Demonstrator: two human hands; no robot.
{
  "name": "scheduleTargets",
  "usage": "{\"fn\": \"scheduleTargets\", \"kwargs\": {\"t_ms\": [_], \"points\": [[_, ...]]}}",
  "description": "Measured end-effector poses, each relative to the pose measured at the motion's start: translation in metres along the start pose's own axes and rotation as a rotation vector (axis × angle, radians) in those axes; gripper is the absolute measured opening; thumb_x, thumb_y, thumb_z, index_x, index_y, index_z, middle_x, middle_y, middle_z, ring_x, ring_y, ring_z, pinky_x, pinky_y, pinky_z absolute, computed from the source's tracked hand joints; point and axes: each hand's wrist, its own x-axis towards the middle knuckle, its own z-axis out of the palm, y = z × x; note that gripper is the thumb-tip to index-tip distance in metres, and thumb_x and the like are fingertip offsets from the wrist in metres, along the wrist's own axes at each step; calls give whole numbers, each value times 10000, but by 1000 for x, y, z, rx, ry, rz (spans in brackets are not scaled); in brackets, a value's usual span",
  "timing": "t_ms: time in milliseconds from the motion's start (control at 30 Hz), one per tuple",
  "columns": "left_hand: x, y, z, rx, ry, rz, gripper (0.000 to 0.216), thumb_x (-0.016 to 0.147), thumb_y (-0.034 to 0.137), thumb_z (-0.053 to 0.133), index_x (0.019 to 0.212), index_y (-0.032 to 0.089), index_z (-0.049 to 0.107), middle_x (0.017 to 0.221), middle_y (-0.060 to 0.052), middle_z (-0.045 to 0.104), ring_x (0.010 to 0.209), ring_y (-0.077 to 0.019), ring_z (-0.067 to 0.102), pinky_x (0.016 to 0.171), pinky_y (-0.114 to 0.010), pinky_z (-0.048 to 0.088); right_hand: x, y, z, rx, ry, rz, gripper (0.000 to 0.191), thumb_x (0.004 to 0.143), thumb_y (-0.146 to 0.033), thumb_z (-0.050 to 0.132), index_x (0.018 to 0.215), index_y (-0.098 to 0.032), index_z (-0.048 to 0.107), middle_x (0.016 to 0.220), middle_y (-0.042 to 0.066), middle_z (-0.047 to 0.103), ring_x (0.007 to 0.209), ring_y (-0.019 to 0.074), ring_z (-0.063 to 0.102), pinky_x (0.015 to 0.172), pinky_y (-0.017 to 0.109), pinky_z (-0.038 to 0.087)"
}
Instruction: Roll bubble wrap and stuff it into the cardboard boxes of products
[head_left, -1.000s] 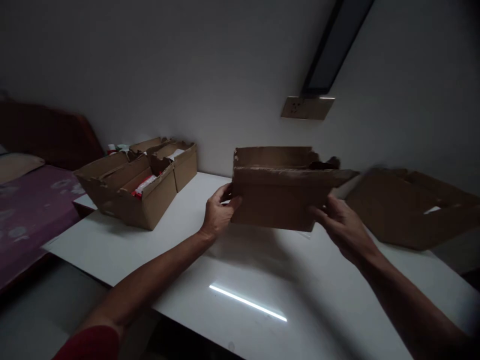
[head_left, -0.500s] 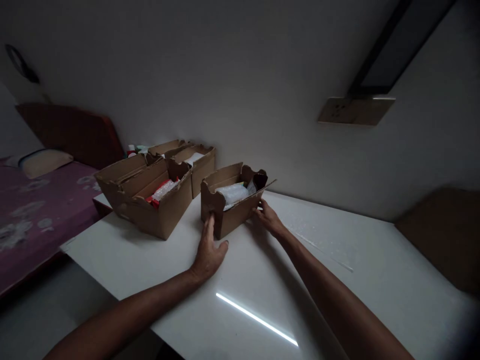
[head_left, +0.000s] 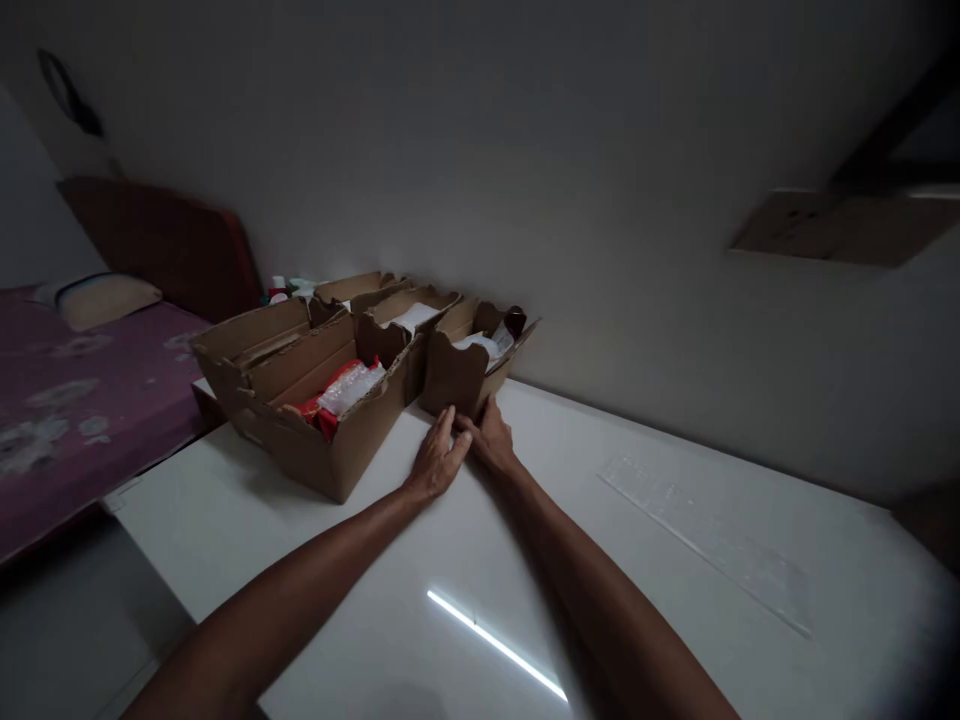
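A small open cardboard box (head_left: 456, 378) stands against the boxes on its left, near the wall. In it lie a bubble-wrapped item (head_left: 480, 345) and a dark object (head_left: 514, 320), too dim to name. At the lower front of this box is my left hand (head_left: 437, 460), its fingers stretched toward the cardboard. My right hand (head_left: 493, 437) is at the near bottom corner, fingers extended and thumb pointing left, close to my left hand. Neither hand wraps round anything. A larger cardboard box (head_left: 300, 450) to the left holds a red packet with clear bubble wrap (head_left: 349, 388).
More open cardboard boxes (head_left: 420, 300) stand behind, by the wall. A clear plastic sheet (head_left: 705, 535) lies on the right of the white table (head_left: 360, 620). A bed (head_left: 97, 400) is at the left, and a socket plate (head_left: 840, 228) is on the wall.
The small box has been pushed back and left, against the other boxes. My right hand has moved from its right side to its near corner, beside my left hand. The view has turned left.
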Motion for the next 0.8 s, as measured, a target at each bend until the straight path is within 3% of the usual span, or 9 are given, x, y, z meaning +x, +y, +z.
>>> {"fn": "scheduleTargets", "kwargs": {"t_ms": [133, 267, 367, 467, 567, 700, 800], "points": [[5, -7, -1, 110, -22, 44, 617, 939, 418, 449, 1468, 101, 435, 1586, -165, 362, 1495, -254, 298, 1239, -422, 213, 10, -7, 2, -105, -34, -26, 526, 991, -386, 398, 1473, -176, 360, 1412, 159, 552, 1324, 286, 481, 1067, 446, 334], [4, -8, -1, 227, -55, 82, 513, 938, 373, 425, 1373, 134, 556, 1508, -136, 495, 1437, -242, 406, 1215, -411, 278, 1, -14, -4, -188, -50, -62, 480, 1010, -286, 334, 1468, -148, 374, 1410, 186, 544, 1329, 287, 467, 1061, 439, 320], [-2, -5, -1, 293, -111, 105, 439, 901, 348, 452, 1238, 157, 658, 1390, -128, 614, 1349, -255, 510, 1182, -419, 336, -34, -13, -18, -253, -81, -120, 403, 989, -266, 403, 1368, -176, 507, 1380, 158, 573, 1294, 276, 492, 1048, 426, 339], [-13, -4, -3, 342, -169, 144, 385, 863, 355, 478, 1107, 168, 710, 1311, -134, 665, 1323, -302, 521, 1171, -474, 327, -84, 5, -49, -315, -105, -183, 276, 927, -347, 570, 1171, -247, 649, 1343, 61, 618, 1273, 224, 508, 1063, 363, 337], [-17, -9, -2, 394, -209, 179, 396, 850, 366, 480, 1087, 144, 706, 1357, -164, 625, 1366, -367, 458, 1164, -553, 284, -126, 42, -118, -372, -15, -114, 294, 807, -329, 733, 1087, -253, 689, 1382, 36, 605, 1319, 225, 472, 1107, 359, 296], [-27, -4, 10, 722, -261, 205, 495, 912, 380, 412, 1271, 103, 613, 1468, -183, 524, 1421, -342, 402, 1172, -521, 268, -167, 98, -274, -403, 328, 171, 250, 795, -108, 692, 1044, -136, 693, 1422, 213, 539, 1358, 327, 421, 1109, 501, 236], [-52, 16, 29, 845, -295, 215, 558, 942, 373, 390, 1357, 30, 535, 1511, -253, 441, 1452, -366, 350, 1176, -557, 227, -191, 128, -381, -324, 605, 335, 126, 889, -145, 598, 959, -99, 691, 1479, 311, 421, 1424, 348, 322, 1076, 583, 140]]}}
